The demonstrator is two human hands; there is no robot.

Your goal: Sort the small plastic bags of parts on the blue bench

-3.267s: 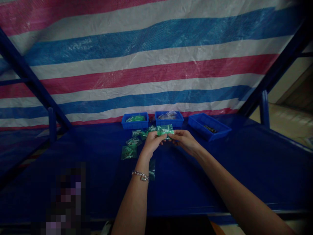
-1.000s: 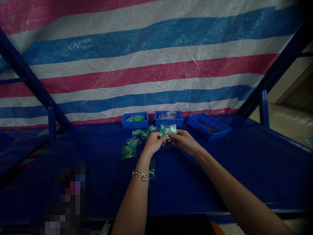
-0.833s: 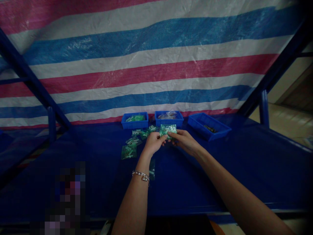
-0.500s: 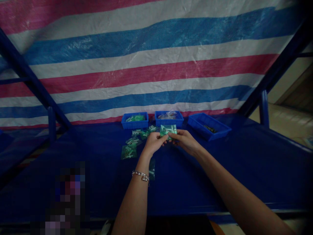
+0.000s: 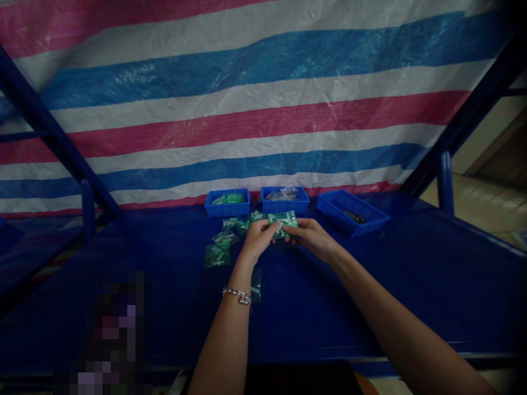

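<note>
Between my two hands is a small clear plastic bag (image 5: 284, 218) with green and white contents, held just above the blue table. My left hand (image 5: 258, 237) pinches its left side, thumb on top. On the other side my right hand (image 5: 309, 235) grips the bag with thumb and fingers. Several similar bags (image 5: 217, 254) with green and pale pieces lie to the left of my left hand. Another clear bag (image 5: 256, 285), partly hidden, rests beside my left forearm.
Along the back stand a blue bin of green pieces (image 5: 227, 210), a blue bin of clear bags (image 5: 285, 206) and a tilted blue bin (image 5: 370, 226) with dark items. Behind them hangs a striped sheet (image 5: 247, 115). Blue frame posts (image 5: 446, 184) flank the table.
The bag in my hands has tilted and shifted slightly; its contents look differently spread. My thumbs have moved a little on it. The bins and the other bags stay where they were.
</note>
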